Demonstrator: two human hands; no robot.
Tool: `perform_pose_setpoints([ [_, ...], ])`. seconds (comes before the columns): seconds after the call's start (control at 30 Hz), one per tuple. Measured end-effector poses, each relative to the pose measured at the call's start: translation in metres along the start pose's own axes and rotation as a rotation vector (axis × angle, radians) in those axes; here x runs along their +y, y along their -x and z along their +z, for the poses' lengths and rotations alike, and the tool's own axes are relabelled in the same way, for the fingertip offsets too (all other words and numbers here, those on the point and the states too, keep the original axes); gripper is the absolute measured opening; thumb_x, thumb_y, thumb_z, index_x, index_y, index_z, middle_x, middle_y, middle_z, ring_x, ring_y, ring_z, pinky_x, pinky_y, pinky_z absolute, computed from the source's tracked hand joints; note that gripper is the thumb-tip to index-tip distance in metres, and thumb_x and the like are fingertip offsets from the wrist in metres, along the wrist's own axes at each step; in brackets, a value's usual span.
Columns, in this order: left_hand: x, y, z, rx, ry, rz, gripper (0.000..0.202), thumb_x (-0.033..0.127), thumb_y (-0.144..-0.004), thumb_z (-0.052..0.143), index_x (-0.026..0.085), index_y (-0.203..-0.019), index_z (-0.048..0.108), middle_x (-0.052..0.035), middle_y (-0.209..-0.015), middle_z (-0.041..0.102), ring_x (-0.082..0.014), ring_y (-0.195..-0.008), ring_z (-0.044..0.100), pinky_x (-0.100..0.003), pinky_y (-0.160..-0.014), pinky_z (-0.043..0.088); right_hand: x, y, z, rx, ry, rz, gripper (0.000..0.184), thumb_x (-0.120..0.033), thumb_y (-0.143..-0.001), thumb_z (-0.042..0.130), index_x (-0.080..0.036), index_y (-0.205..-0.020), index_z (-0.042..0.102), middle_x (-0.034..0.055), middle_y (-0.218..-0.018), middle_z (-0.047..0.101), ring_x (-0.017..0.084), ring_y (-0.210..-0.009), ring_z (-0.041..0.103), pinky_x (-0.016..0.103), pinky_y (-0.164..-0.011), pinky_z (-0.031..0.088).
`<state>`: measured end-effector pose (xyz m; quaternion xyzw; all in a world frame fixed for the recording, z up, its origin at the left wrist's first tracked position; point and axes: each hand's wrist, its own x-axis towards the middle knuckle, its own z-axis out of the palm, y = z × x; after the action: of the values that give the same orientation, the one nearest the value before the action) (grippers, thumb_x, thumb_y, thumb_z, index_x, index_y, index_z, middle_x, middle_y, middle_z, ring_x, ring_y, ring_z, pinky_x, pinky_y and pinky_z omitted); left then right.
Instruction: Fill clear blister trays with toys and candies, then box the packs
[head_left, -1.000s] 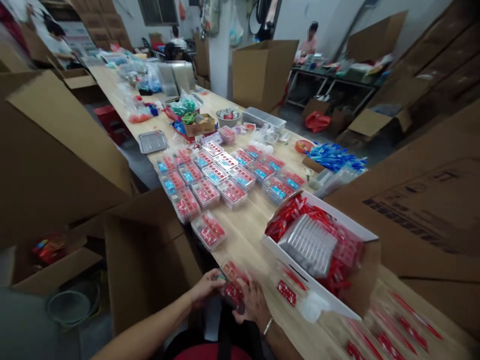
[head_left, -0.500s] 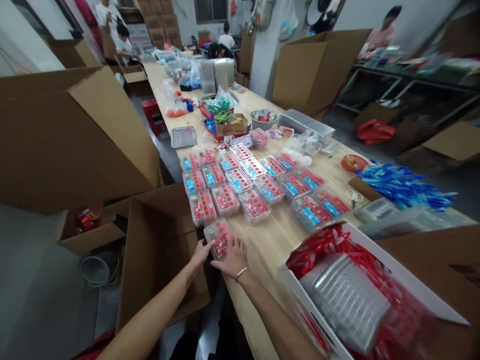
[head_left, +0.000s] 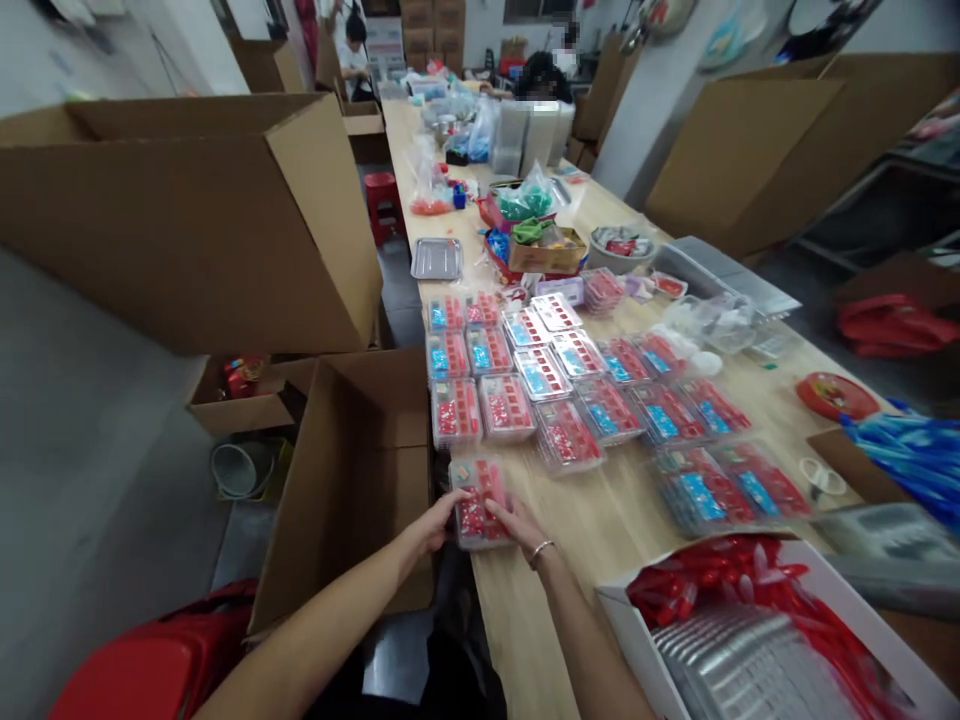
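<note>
A long wooden table (head_left: 592,510) is seen running away from the person, its left edge flanked by a tall cardboard carton (head_left: 172,220) and, nearer, by a cardboard box (head_left: 390,400) whose mouth is turned upward below the tabletop. At the near right of the table a white box (head_left: 636,640) is placed, filled with red pen-like pieces (head_left: 675,590) and nested clear trays (head_left: 757,650). Across the middle of the table, clear packs (head_left: 507,405) are laid out in close rows, some stacked; red parts are shown in them, and in many a blue patch as well. Beyond these, near the left edge, a metal tray (head_left: 437,259) is set. Closest to the person, at the table's left edge and just short of the front row, the near pack (head_left: 480,480) is held between two half-curled hands. It is gripped at its left side by the left hand (head_left: 439,520), with the thumb laid on its upper face and the other fingers mostly hidden. Its right side is grasped by the right hand (head_left: 521,525), the thumb reaching over the top and the fingers bent along the side. How much of the pack's underside is borne by the wood cannot be told. On the right wrist a thin bracelet (head_left: 541,550) is worn.
</note>
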<state>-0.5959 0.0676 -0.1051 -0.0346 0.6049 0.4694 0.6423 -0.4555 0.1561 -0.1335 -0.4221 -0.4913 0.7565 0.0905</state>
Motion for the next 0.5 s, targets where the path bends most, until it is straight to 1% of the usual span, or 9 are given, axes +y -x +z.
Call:
perform_pose_setpoints([
  [0.07, -0.003, 0.001, -0.005, -0.045, 0.03, 0.018, 0.045, 0.043, -0.063, 0.065, 0.014, -0.098, 0.062, -0.0077, -0.084, 0.07, -0.0218, -0.075, 0.066, -0.035, -0.073, 0.052, 0.0, 0.006, 0.005, 0.001, -0.054, 0.036, 0.056, -0.05, -0.064, 0.074, -0.017, -0.108, 0.062, 0.0097, -0.102, 0.07, 0.027, -0.096, 0.065, 0.044, -0.086, 0.051],
  [0.13, -0.004, 0.001, -0.012, -0.072, 0.029, 0.039, 0.052, 0.043, -0.063, 0.068, 0.016, -0.107, 0.058, -0.0069, -0.09, 0.07, -0.0211, -0.078, 0.065, -0.034, -0.074, 0.052, -0.003, 0.011, 0.013, 0.009, -0.119, 0.052, 0.06, -0.05, -0.062, 0.075, -0.016, -0.109, 0.061, 0.0104, -0.104, 0.07, 0.027, -0.096, 0.066, 0.044, -0.087, 0.051],
  [0.2, -0.005, 0.0, -0.022, -0.101, 0.0, 0.039, 0.063, 0.043, -0.061, 0.072, 0.017, -0.114, 0.052, -0.0079, -0.095, 0.069, -0.0221, -0.08, 0.065, -0.035, -0.072, 0.051, -0.005, 0.017, 0.024, 0.005, -0.194, 0.063, 0.062, -0.049, -0.06, 0.077, -0.014, -0.109, 0.061, 0.0108, -0.1, 0.071, 0.027, -0.092, 0.067, 0.045, -0.088, 0.05],
  [0.27, -0.006, 0.002, -0.037, -0.144, -0.03, 0.028, 0.072, 0.043, -0.058, 0.077, 0.017, -0.118, 0.049, -0.0099, -0.098, 0.068, -0.0238, -0.082, 0.066, -0.036, -0.073, 0.051, -0.005, 0.025, 0.04, 0.009, -0.254, 0.067, 0.061, -0.048, -0.06, 0.078, -0.014, -0.108, 0.061, 0.0111, -0.098, 0.071, 0.027, -0.09, 0.068, 0.046, -0.089, 0.049],
  [0.33, -0.009, 0.006, -0.056, -0.204, -0.029, 0.028, 0.074, 0.041, -0.056, 0.079, 0.016, -0.119, 0.047, -0.0112, -0.102, 0.068, -0.0249, -0.087, 0.066, -0.036, -0.076, 0.051, 0.001, 0.032, 0.062, 0.038, -0.298, 0.066, 0.061, -0.048, -0.06, 0.078, -0.013, -0.107, 0.061, 0.012, -0.099, 0.071, 0.028, -0.091, 0.068, 0.048, -0.09, 0.048],
  [0.4, -0.012, 0.013, -0.08, -0.249, -0.011, 0.037, 0.071, 0.038, -0.055, 0.079, 0.016, -0.116, 0.049, -0.0114, -0.104, 0.067, -0.0257, -0.091, 0.065, -0.037, -0.079, 0.051, 0.013, 0.039, 0.089, 0.101, -0.336, 0.054, 0.063, -0.048, -0.059, 0.079, -0.013, -0.109, 0.059, 0.0125, -0.1, 0.07, 0.03, -0.093, 0.067, 0.049, -0.09, 0.048],
  [0.5, -0.016, 0.023, -0.123, -0.257, 0.008, 0.041, 0.064, 0.031, -0.053, 0.076, 0.015, -0.109, 0.053, -0.0107, -0.099, 0.068, -0.0268, -0.09, 0.065, -0.038, -0.081, 0.05, 0.038, 0.042, 0.135, 0.212, -0.404, 0.056, 0.066, -0.047, -0.058, 0.081, -0.016, -0.111, 0.057, 0.011, -0.101, 0.069, 0.03, -0.095, 0.066, 0.049, -0.089, 0.048],
])
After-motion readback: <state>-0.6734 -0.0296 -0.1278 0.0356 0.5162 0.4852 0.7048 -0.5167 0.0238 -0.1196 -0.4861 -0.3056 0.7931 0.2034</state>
